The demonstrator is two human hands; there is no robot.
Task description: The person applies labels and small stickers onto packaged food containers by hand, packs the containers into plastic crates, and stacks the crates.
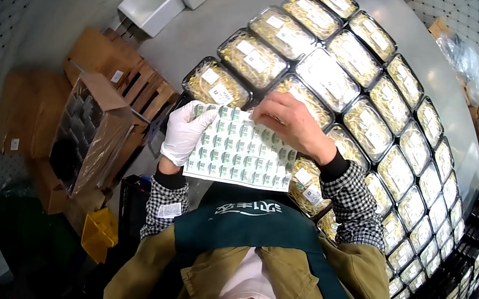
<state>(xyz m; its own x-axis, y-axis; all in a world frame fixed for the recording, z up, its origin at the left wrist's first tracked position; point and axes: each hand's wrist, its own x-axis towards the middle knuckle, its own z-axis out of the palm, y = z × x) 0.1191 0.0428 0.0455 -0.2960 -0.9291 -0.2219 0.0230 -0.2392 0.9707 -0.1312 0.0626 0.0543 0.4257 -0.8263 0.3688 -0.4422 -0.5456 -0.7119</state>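
My left hand (pixel 184 134), in a white glove, grips the left edge of a sheet of stickers (pixel 244 158), its thumb lying on top. The sheet is pale, with rows of small green-printed stickers, and is held in front of my apron. My right hand (pixel 290 121) is bare and bent over the sheet's upper right part, its fingertips pinched together at the top edge. Whatever sits between those fingertips is too small to make out. Just beyond the sheet lies a clear-lidded black tray of pale yellow sprout-like food (pixel 217 84) with white labels on its film.
Many similar packed trays (pixel 368 128) stand in rows on the metal table (pixel 228 11). Stacked black trays (pixel 475 252) are at the right. Cardboard boxes (pixel 37 109), a wooden pallet (pixel 150 93) and a yellow bin (pixel 100 234) stand on the left. A white box (pixel 151 7) is at upper left.
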